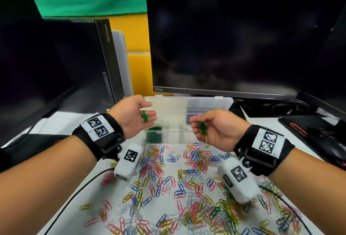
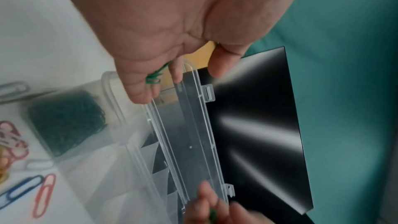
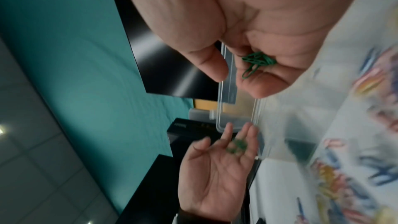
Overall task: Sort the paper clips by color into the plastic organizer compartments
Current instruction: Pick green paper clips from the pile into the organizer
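Green clips (image 1: 144, 116) are cradled on the loosely spread fingers (image 1: 149, 115) of the left hand (image 1: 133, 115), held above the far-left compartment (image 1: 154, 133) of the clear organizer (image 1: 209, 103), where green clips are already heaped. More green clips (image 1: 201, 127) are held in the curled fingers of the right hand (image 1: 215, 129), further right. Clips could be spilled beside the compartment or back onto the mixed pile (image 1: 187, 188) on the worktop (image 1: 93, 197) if either palm is tipped early. Lettering on the monitor (image 1: 234, 43) bezel and computer case (image 1: 107, 55) is too blurred to be read.
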A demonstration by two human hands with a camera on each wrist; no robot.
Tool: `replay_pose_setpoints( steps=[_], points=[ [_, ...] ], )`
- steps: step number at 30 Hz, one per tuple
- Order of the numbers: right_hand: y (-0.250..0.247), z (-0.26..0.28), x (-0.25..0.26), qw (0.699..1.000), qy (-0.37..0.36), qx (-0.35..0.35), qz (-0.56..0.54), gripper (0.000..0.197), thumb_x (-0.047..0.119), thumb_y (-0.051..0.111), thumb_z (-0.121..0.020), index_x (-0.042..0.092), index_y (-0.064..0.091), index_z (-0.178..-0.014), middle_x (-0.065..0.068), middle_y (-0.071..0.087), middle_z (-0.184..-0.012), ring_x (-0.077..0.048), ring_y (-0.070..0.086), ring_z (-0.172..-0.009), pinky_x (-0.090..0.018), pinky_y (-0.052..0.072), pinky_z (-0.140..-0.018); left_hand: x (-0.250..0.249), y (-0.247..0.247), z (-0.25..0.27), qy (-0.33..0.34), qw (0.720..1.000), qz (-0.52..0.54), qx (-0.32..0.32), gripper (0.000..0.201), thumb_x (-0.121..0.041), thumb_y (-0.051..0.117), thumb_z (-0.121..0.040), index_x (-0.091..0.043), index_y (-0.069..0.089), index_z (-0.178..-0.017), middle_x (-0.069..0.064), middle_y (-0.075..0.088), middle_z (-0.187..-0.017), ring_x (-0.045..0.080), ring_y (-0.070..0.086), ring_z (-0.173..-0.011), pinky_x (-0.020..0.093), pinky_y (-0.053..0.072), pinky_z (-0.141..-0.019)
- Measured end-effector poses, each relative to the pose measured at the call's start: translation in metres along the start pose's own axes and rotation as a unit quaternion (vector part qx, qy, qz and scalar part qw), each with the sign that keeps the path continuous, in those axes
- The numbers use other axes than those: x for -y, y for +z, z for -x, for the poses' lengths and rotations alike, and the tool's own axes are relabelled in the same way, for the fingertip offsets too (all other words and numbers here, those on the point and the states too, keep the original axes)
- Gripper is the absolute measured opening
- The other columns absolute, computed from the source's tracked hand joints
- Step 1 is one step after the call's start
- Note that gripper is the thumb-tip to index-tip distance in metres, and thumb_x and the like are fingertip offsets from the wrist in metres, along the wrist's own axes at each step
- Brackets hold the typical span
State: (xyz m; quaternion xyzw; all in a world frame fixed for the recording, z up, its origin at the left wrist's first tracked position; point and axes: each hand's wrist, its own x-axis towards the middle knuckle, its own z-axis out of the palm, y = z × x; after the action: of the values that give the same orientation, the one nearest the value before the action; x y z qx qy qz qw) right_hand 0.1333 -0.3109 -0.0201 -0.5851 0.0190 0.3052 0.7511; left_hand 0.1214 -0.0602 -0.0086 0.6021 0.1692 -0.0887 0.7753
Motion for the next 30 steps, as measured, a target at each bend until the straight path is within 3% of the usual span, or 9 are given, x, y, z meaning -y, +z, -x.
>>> replay_pose_setpoints(
  steps=[6,15,17,19,21,22,24,26,30],
  points=[
    [0.073,-0.054,0.002,0.999,-0.001,-0.036,-0.011,0.019,0.024,0.054,-0.100,0.011,0.050,-0.087,-0.011,0.047,-0.081,-0.020,0.048,-0.066,-0.027,0.049,-0.060,-0.003,0.001,0.008,-0.002,1.000,0.024,-0.001,0.032,-0.019,0.054,-0.073,-0.015,0.046,-0.104,0.008,0.042,-0.073,0.022,0.038,-0.065,0.035,0.038,-0.076],
    [0.103,-0.083,0.010,1.000,0.025,-0.016,0.008,0.072,0.052,0.051,-0.097,-0.003,0.037,-0.141,-0.016,0.046,-0.095,-0.022,0.051,-0.085,-0.035,0.045,-0.072,0.003,0.001,0.002,-0.011,0.996,0.090,0.003,0.016,-0.018,0.050,-0.079,-0.020,0.042,-0.093,0.003,0.027,-0.078,0.018,0.027,-0.065,0.032,0.032,-0.063],
    [0.102,-0.087,0.011,1.000,0.029,-0.006,0.004,0.083,0.052,0.053,-0.095,-0.003,0.027,-0.151,-0.026,0.045,-0.127,-0.030,0.049,-0.119,-0.041,0.043,-0.101,0.002,0.001,0.001,-0.032,0.993,0.110,0.005,0.021,-0.018,0.049,-0.080,-0.017,0.047,-0.101,0.001,0.027,-0.080,0.017,0.029,-0.068,0.032,0.037,-0.067],
    [0.101,-0.085,0.011,1.000,0.027,0.002,0.004,0.076,0.049,0.053,-0.096,-0.001,0.032,-0.148,-0.024,0.040,-0.128,-0.030,0.044,-0.119,-0.039,0.038,-0.102,0.002,0.001,0.000,-0.032,0.995,0.095,0.009,0.055,-0.018,0.049,-0.078,-0.012,0.044,-0.133,0.000,0.046,-0.102,0.019,0.051,-0.097,0.036,0.043,-0.096],
    [0.101,-0.081,0.011,1.000,0.022,0.005,0.008,0.060,0.046,0.052,-0.096,0.000,0.046,-0.135,-0.015,0.040,-0.100,-0.024,0.044,-0.085,-0.035,0.042,-0.080,0.003,0.001,0.000,-0.011,0.998,0.066,0.016,0.090,-0.019,0.053,-0.070,-0.019,0.024,-0.155,0.016,0.027,-0.154,0.032,0.018,-0.149,0.047,0.016,-0.121],
    [0.099,-0.080,0.012,1.000,0.021,0.010,0.015,0.055,0.044,0.053,-0.095,0.001,0.051,-0.130,-0.011,0.039,-0.094,-0.022,0.042,-0.079,-0.036,0.045,-0.076,0.002,0.002,0.002,-0.005,0.998,0.057,0.023,0.099,-0.020,0.054,-0.066,-0.021,0.017,-0.158,0.020,0.006,-0.160,0.034,-0.001,-0.150,0.049,0.007,-0.121],
    [0.092,-0.078,0.012,1.000,0.001,0.020,0.019,0.052,0.039,0.054,-0.094,0.002,0.054,-0.131,-0.008,0.048,-0.120,-0.026,0.054,-0.108,-0.050,0.045,-0.106,0.000,0.005,0.005,-0.010,0.998,0.054,0.033,0.102,-0.019,0.053,-0.066,-0.018,0.009,-0.159,0.021,-0.008,-0.157,0.034,-0.010,-0.147,0.050,0.002,-0.121],
    [0.088,-0.070,0.014,0.999,-0.017,0.023,0.026,0.049,0.033,0.053,-0.096,0.003,0.054,-0.135,-0.021,0.038,-0.152,-0.036,0.038,-0.143,-0.048,0.028,-0.121,0.000,0.008,0.009,0.003,0.999,0.048,0.021,0.083,-0.015,0.048,-0.078,-0.008,0.020,-0.156,0.023,0.010,-0.158,0.035,0.004,-0.150,0.047,0.009,-0.121],
    [0.071,-0.036,0.020,0.993,-0.061,0.043,0.096,0.022,0.021,0.052,-0.100,0.007,0.065,-0.111,-0.017,0.060,-0.120,-0.031,0.061,-0.110,-0.040,0.050,-0.103,0.000,0.004,0.010,0.088,0.988,-0.125,-0.007,0.029,-0.004,0.048,-0.098,-0.005,0.060,-0.124,0.016,0.061,-0.127,0.025,0.057,-0.115,0.032,0.045,-0.097]
  ],
)
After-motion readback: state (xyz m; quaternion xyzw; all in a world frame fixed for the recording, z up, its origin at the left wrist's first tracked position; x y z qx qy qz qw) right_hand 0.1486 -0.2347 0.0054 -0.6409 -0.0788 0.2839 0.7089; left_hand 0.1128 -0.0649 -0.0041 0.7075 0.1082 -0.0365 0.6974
